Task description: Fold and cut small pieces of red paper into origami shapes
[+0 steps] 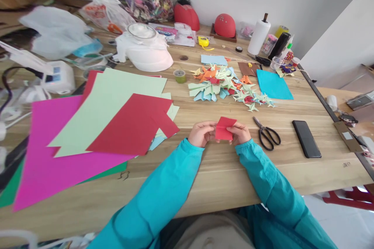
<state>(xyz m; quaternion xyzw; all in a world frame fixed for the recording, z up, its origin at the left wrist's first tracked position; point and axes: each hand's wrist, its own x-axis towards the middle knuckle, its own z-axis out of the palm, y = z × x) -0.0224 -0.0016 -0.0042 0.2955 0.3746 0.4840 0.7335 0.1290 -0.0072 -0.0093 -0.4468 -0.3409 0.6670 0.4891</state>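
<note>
A small red paper square point(224, 128), partly folded, is pinched from both sides just above the wooden table point(222, 171). My left hand point(201, 133) grips its left edge with fingers curled. My right hand point(241, 133) grips its right edge the same way. Both arms wear teal sleeves. Black scissors point(267, 134) lie just right of my right hand.
Large red point(131, 128), pale green point(108, 105) and magenta point(49, 151) sheets overlap at the left. A pile of folded paper shapes point(228, 87) and a blue sheet point(273, 85) lie beyond my hands. A black phone point(306, 138) rests at the right. Bags, a paper-towel roll point(258, 37) and clutter line the back.
</note>
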